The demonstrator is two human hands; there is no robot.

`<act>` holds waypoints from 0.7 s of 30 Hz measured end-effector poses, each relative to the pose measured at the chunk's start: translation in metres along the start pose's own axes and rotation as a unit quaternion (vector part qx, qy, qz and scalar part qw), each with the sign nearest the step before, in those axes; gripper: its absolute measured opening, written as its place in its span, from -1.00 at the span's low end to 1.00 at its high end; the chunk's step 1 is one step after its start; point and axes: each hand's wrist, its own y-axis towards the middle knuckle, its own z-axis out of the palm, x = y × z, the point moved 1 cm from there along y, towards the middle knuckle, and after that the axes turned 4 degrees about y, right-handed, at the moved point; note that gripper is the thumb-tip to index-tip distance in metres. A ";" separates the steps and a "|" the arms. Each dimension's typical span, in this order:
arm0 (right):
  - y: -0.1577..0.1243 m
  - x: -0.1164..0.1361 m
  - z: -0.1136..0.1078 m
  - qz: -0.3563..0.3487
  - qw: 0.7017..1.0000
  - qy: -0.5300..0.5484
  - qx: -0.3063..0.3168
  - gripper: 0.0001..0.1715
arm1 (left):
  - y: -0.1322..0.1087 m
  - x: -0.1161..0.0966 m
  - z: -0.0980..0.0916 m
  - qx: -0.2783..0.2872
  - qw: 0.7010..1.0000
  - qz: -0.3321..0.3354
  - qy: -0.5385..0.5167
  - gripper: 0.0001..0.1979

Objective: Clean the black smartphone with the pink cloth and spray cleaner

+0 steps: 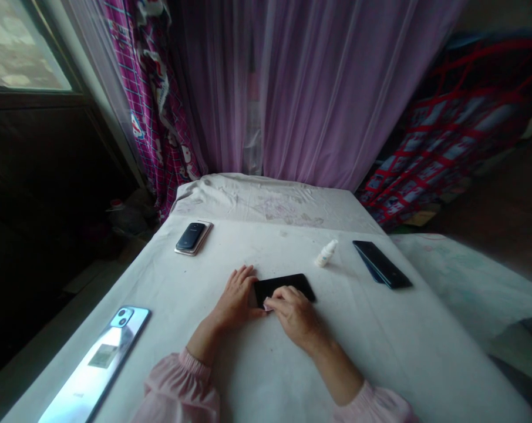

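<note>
A black smartphone (pixel 288 282) lies screen up on the white-covered table in front of me. My left hand (pixel 235 299) braces its left end, thumb along the near edge and fingers stretched past the far corner. In a pinch, my right hand (pixel 295 314) presses a small pinkish wipe (pixel 268 305) onto the phone's near left part. Most of that wipe is hidden under my fingers. Beyond the phone, to the right, a small white dropper-type bottle (pixel 326 253) stands upright.
Two stacked phones (pixel 191 236) lie at the far left, and two dark overlapping phones (pixel 383 264) at the right. A large shiny phone (pixel 101 364) rests back up at the near left. Purple curtains (pixel 314 94) hang behind the table (pixel 257 247).
</note>
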 end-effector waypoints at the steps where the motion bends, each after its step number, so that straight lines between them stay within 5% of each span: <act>1: -0.003 -0.005 -0.003 0.002 1.000 -0.005 -0.007 -0.76 | 0.000 0.000 -0.001 0.006 1.000 -0.001 0.002 -0.21; 8: -0.022 -0.043 -0.024 0.032 0.998 -0.034 -0.050 -0.70 | 0.001 -0.001 -0.005 0.024 1.000 0.003 -0.012 -0.22; 17: 0.002 0.006 0.002 0.005 0.999 -0.035 -0.010 -0.76 | 0.000 0.002 0.001 0.002 1.000 0.007 0.005 -0.24; 21: -0.010 -0.010 -0.007 0.017 0.999 -0.044 -0.020 -0.77 | 0.000 0.004 0.003 0.001 1.000 0.012 0.006 -0.23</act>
